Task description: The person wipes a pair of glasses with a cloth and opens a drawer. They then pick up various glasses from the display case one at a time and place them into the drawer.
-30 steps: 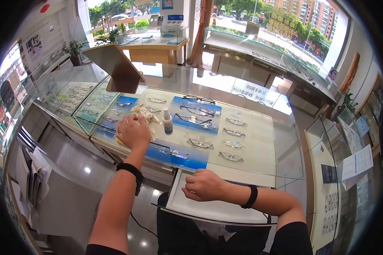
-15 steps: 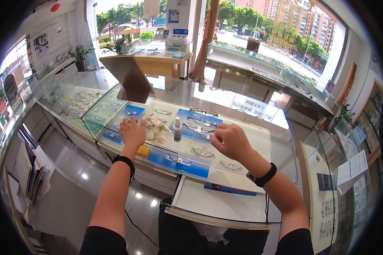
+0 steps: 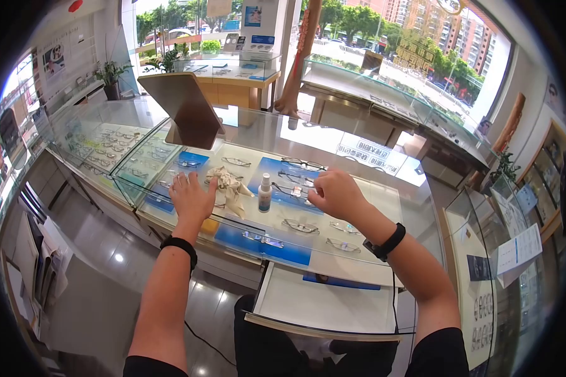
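Observation:
My left hand (image 3: 192,198) lies flat on the glass counter top (image 3: 358,220) with its fingers spread, holding nothing. Just to its right is a crumpled beige cloth (image 3: 231,184), which its fingertips reach. A small white spray bottle (image 3: 265,193) stands upright beyond the cloth. My right hand (image 3: 334,192) rests on the glass further right, fingers curled together, with nothing visible in it. Its fingertips are beside a dark-framed pair of glasses (image 3: 289,188) on a blue mat; I cannot tell whether they touch it.
Several more pairs of glasses (image 3: 299,226) lie in rows under the glass. A tilted wooden mirror stand (image 3: 182,103) sits at the back left. A pulled-out white drawer (image 3: 321,305) is below my arms. More glass display counters (image 3: 371,88) stand behind and to the left.
My right hand rose from the drawer's edge onto the glass top beside the dark glasses. My left hand moved off the cloth and flattened on the glass.

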